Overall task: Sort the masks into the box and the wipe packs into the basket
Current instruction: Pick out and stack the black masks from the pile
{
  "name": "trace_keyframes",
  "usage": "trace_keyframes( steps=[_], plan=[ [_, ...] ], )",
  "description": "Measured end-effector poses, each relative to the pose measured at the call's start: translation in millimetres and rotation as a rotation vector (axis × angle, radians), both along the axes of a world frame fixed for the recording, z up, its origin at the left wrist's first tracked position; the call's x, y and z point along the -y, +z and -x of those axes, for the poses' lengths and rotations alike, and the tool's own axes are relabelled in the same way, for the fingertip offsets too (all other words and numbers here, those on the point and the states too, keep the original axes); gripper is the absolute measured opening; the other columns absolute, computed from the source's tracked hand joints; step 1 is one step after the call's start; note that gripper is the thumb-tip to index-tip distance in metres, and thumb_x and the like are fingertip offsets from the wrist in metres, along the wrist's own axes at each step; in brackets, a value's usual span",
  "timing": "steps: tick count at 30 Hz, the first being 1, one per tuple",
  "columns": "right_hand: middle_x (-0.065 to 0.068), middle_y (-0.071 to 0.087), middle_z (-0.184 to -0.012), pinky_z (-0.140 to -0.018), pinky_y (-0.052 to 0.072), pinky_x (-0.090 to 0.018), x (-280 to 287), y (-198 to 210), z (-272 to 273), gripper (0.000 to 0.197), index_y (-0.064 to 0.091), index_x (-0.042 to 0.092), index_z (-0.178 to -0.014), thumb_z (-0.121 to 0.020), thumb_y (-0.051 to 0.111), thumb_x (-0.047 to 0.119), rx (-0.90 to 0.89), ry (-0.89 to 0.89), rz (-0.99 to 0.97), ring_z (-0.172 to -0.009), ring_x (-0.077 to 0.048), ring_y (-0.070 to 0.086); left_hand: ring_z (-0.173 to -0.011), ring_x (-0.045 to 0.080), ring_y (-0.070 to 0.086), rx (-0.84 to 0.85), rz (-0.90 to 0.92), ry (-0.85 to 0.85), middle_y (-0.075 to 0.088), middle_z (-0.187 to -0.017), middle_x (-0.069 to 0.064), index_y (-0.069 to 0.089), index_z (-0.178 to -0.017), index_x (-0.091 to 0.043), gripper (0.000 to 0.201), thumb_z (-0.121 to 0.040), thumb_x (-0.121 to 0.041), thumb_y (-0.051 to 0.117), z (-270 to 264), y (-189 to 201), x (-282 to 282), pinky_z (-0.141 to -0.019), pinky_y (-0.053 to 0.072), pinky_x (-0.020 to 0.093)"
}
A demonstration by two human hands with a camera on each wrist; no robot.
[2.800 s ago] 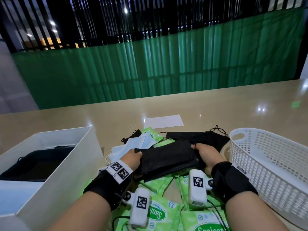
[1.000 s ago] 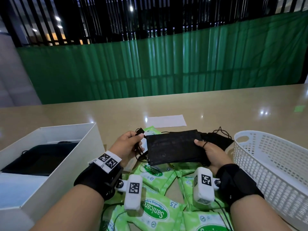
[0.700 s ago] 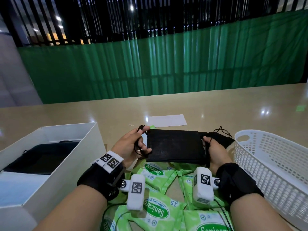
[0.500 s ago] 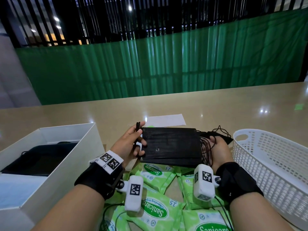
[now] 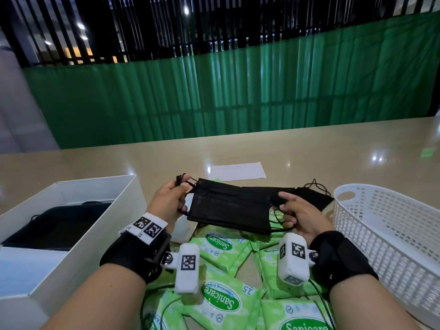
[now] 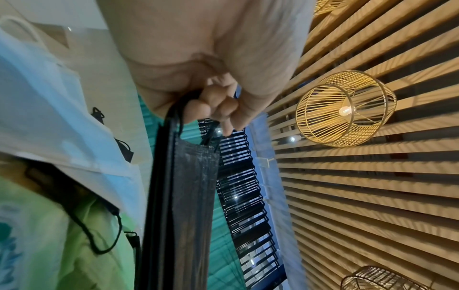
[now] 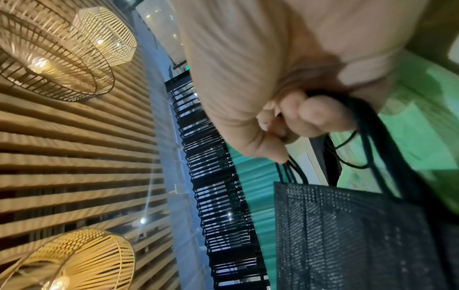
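Note:
I hold a stack of black masks (image 5: 232, 208) above the table between both hands. My left hand (image 5: 175, 197) pinches the ear loops at its left end; the left wrist view shows its fingers (image 6: 216, 106) curled round the loops of the black masks (image 6: 183, 196). My right hand (image 5: 294, 209) grips the loops at the right end, and in the right wrist view its fingers (image 7: 310, 117) curl round the cords above the black masks (image 7: 347, 235). A white box (image 5: 100, 225) at the left holds dark masks. A white basket (image 5: 390, 229) stands at the right. Green wipe packs (image 5: 219, 296) lie below my hands.
More black masks (image 5: 314, 198) lie on the table behind my right hand. A pale blue mask (image 6: 49, 117) lies under my left hand. A white paper sheet (image 5: 238, 171) lies farther back. The beige table (image 5: 333, 151) ends at a green screen.
Both hands lifted the black mask stack off the pile, then shifted their hold from its edges to the ear loops. The stack now hangs stretched between them, tilted down to the right.

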State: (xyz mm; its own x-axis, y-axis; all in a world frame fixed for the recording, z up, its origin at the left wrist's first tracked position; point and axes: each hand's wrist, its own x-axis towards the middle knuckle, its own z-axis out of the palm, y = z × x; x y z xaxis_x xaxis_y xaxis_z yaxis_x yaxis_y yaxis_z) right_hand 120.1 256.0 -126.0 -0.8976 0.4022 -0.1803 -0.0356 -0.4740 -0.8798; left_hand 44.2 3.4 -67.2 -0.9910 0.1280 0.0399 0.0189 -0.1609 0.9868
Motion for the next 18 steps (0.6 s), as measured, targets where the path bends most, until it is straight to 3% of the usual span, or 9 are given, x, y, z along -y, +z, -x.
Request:
trace_keyframes(
  steps=[4,7,9,12,14,16,18],
  plan=[
    [0.002,0.038,-0.057,-0.033,0.024,-0.015,4.9,-3.4,0.7,0.027,0.062,0.011,-0.098,-0.087,0.045,-0.007,0.105,0.009,-0.191,-0.033,-0.004,0.028,-0.036,0.002,0.025,-0.010,0.024,-0.033,0.032,-0.042,-0.011,0.063,-0.094,-0.016,0.020,-0.095,-0.006,0.045,-2.6,-0.3,1.4,-0.036,0.023,0.013],
    [0.007,0.039,-0.044,-0.032,0.021,-0.016,8.4,-1.8,-1.0,0.017,0.064,0.010,-0.092,-0.088,0.051,-0.001,0.117,0.063,-0.259,-0.032,-0.004,0.026,-0.039,0.004,0.024,-0.049,-0.025,-0.054,0.028,-0.049,-0.008,0.064,-0.098,-0.019,0.021,-0.095,-0.007,0.046,-5.0,2.5,4.5,-0.038,0.020,0.014],
    [0.008,0.032,-0.046,-0.033,0.019,-0.017,10.5,1.3,-3.5,0.009,0.059,0.013,-0.082,-0.089,0.057,0.007,0.107,0.133,-0.272,-0.034,-0.004,0.023,-0.038,0.004,0.023,-0.117,-0.057,-0.074,0.026,-0.048,-0.008,0.062,-0.103,-0.025,0.027,-0.095,-0.005,0.046,-7.9,10.5,5.5,-0.037,0.019,0.015],
    [0.006,0.026,-0.049,-0.036,0.014,-0.019,12.3,4.6,-7.9,0.027,0.046,0.016,-0.067,-0.089,0.062,0.017,0.111,0.256,-0.317,-0.039,-0.007,0.019,-0.035,0.002,0.024,-0.230,0.012,-0.106,0.029,-0.046,-0.010,0.059,-0.110,-0.028,0.035,-0.093,0.001,0.048,-16.2,27.4,3.2,-0.034,0.024,0.012],
    [0.005,0.025,-0.047,-0.037,0.013,-0.020,14.6,6.7,-11.2,0.031,0.042,0.016,-0.065,-0.089,0.062,0.017,0.101,0.326,-0.366,-0.039,-0.008,0.018,-0.034,0.000,0.033,-0.273,0.092,-0.130,0.038,-0.048,-0.012,0.056,-0.115,-0.028,0.039,-0.092,0.003,0.049,-22.6,37.1,0.0,-0.034,0.031,0.011],
    [0.004,0.023,-0.046,-0.037,0.012,-0.019,15.3,6.5,-12.4,0.029,0.046,0.014,-0.064,-0.088,0.062,0.014,0.077,0.351,-0.370,-0.038,-0.008,0.017,-0.034,-0.002,0.042,-0.269,0.148,-0.158,0.044,-0.053,-0.010,0.054,-0.119,-0.027,0.041,-0.092,0.004,0.048,-27.2,42.9,-3.2,-0.035,0.035,0.011],
    [0.005,0.023,-0.046,-0.035,0.011,-0.016,13.9,5.4,-12.3,0.027,0.057,0.016,-0.063,-0.089,0.061,0.010,0.037,0.338,-0.328,-0.036,-0.006,0.017,-0.033,-0.001,0.038,-0.248,0.191,-0.168,0.044,-0.055,-0.009,0.054,-0.120,-0.025,0.038,-0.094,0.002,0.048,-29.1,45.5,-3.1,-0.034,0.032,0.012]
  ],
)
